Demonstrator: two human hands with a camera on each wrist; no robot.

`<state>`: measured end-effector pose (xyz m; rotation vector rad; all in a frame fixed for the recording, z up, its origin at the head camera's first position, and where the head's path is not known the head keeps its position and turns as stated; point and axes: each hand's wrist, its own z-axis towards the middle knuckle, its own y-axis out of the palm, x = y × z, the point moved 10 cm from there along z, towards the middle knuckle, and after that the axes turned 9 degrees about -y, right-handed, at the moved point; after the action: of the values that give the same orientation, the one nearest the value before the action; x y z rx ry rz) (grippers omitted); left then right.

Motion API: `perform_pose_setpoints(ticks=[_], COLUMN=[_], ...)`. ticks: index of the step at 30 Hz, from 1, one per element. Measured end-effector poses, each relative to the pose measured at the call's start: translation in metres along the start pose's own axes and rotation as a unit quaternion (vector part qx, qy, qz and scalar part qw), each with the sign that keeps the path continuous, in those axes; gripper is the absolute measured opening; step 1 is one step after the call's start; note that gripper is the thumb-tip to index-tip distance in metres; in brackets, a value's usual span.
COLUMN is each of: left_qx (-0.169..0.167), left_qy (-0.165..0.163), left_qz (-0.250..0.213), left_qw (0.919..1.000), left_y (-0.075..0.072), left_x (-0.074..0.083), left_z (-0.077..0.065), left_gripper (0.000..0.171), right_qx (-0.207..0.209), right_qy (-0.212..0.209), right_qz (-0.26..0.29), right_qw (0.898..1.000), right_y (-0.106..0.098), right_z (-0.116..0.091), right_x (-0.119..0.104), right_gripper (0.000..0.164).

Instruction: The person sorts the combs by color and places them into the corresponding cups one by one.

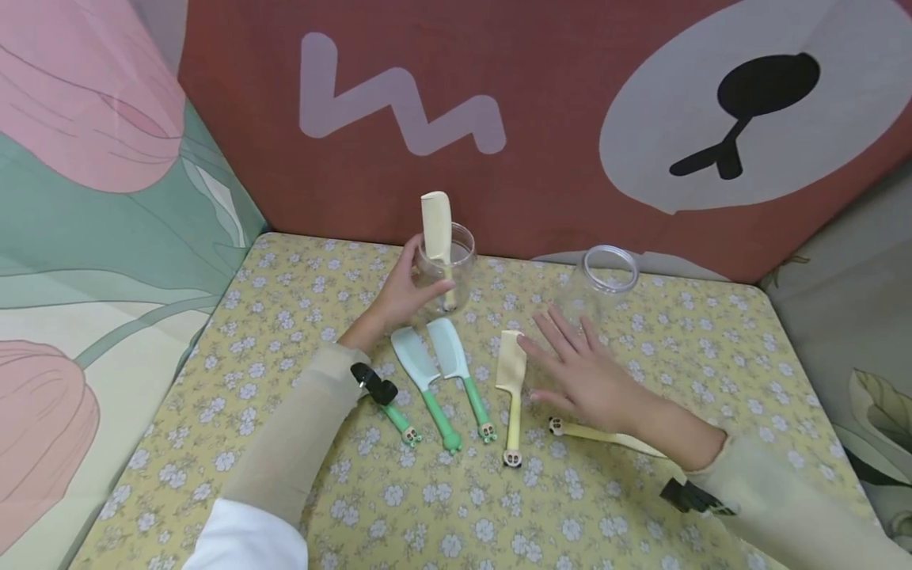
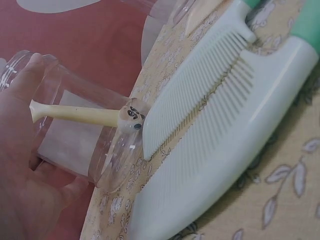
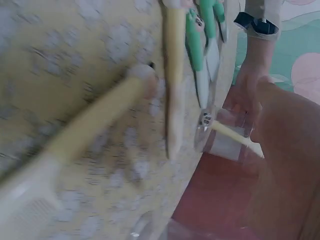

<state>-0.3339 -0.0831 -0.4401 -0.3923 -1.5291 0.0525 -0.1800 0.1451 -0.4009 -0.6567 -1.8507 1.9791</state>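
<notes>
My left hand (image 1: pixel 395 299) grips a clear jar (image 1: pixel 465 273) at the back of the table. A cream comb (image 1: pixel 436 226) stands in it, teeth end up; its panda-tipped handle (image 2: pixel 90 114) shows through the wall in the left wrist view. My right hand (image 1: pixel 587 378) hovers with spread fingers, holding nothing. Beside its fingertips lies a second cream comb (image 1: pixel 511 372), and a third cream comb (image 1: pixel 598 434) is partly hidden below the wrist. Two pale combs with green handles, a left one (image 1: pixel 416 356) and a right one (image 1: pixel 449 348), lie between the hands.
Another green handle (image 1: pixel 399 423) pokes out from under my left forearm. A second clear jar (image 1: pixel 609 273) stands at the back right, beyond my right hand. Behind the flowered tabletop (image 1: pixel 399 514) rises a printed backdrop (image 1: pixel 541 182).
</notes>
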Motion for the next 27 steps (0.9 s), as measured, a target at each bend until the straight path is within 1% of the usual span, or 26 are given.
perform_pose_setpoints(ticks=[3,8,12,18,23,27], left_qx=[-0.003,-0.007,-0.005,0.004,0.007,0.009], left_qy=[-0.003,-0.005,-0.006,-0.007,-0.002,0.0], left_qz=[0.002,0.002,0.003,0.004,0.009,0.012], left_qw=[1.0,1.0,1.0,1.0,0.9999,0.9999], left_y=[0.0,0.0,0.001,0.0,0.0,-0.001], left_x=[0.0,0.001,0.0,-0.002,-0.002,-0.002], left_z=[0.001,0.002,0.004,0.002,0.001,0.001], left_gripper=[0.092,0.092,0.092,0.089,0.088,0.089], right_qx=[-0.002,-0.012,-0.001,0.016,0.014,0.008], right_qy=[0.013,0.058,0.078,0.107,0.141,0.167], right_qz=[0.008,0.053,0.073,0.1,0.116,0.128], right_qw=[1.0,0.997,0.994,0.989,0.983,0.978], right_y=[0.006,0.017,0.024,0.029,0.036,0.043], right_z=[-0.016,-0.045,-0.07,-0.101,-0.123,-0.139], right_x=[0.002,0.011,0.016,0.025,0.033,0.042], right_gripper=[0.079,0.075,0.074,0.079,0.081,0.087])
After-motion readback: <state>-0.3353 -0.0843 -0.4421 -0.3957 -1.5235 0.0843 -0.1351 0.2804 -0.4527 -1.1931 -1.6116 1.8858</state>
